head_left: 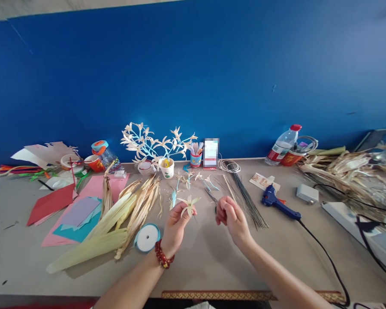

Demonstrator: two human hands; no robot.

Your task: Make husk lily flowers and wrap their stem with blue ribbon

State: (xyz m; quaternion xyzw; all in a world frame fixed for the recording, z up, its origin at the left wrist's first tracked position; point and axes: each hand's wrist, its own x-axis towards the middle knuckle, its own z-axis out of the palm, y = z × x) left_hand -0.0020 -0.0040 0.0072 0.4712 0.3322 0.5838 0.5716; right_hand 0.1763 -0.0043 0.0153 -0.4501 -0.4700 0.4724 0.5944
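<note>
My left hand (176,225), a red bead bracelet on its wrist, pinches a pale flower (189,207) that looks made of corn husk. The flower's petals spread above the fingertips, and a thin stem end sticks out below. My right hand (231,216) is closed a little to the right, its fingers curled in; whether anything is in them is hidden. Scissors (210,195) lie just beyond the right hand, their handles partly covered by it. A roll of blue tape (147,237) rests beside my left wrist. Small finished flowers (188,180) lie behind the hands.
Corn husks (109,219) and coloured paper (56,201) spread on the left. A white cup (166,168) holds flower branches at the back. Dark wires (249,199), a blue glue gun (278,204) with its cord, and a power strip (357,229) lie on the right.
</note>
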